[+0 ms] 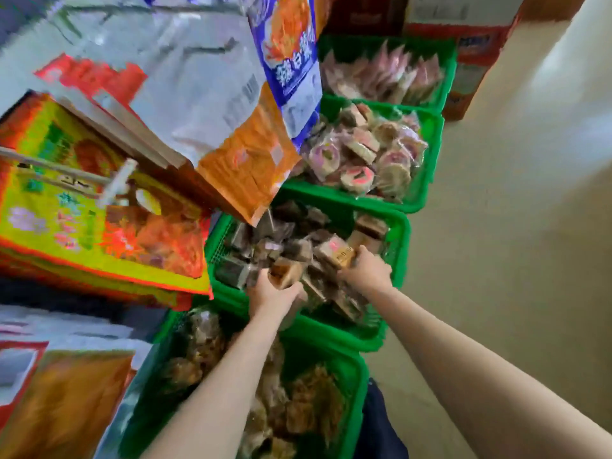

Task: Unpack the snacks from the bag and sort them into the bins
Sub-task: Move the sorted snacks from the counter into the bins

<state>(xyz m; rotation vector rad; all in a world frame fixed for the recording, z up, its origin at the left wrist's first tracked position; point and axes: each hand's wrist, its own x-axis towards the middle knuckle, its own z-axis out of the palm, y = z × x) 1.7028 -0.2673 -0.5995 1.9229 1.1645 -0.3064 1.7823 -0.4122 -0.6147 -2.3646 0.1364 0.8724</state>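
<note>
Both my hands reach into a green bin (pixel 402 233) full of small brown wrapped snacks (pixel 291 240). My left hand (pixel 270 293) grips a tan wrapped snack (pixel 284 271) at the bin's near left. My right hand (pixel 366 270) holds another tan wrapped snack (pixel 341 255) with dark print, over the bin's middle. An orange and silver bag (pixel 245 167) hangs over the bin's far left corner.
Several green bins stand in a row: a near bin (pixel 357 369) of brown snacks, a bin (pixel 430 167) of round pink-and-white cakes, a far bin (pixel 448 61) of pink packets. A colourful box (pixel 82 210) and large packages crowd the left. Bare floor (pixel 513 226) lies right.
</note>
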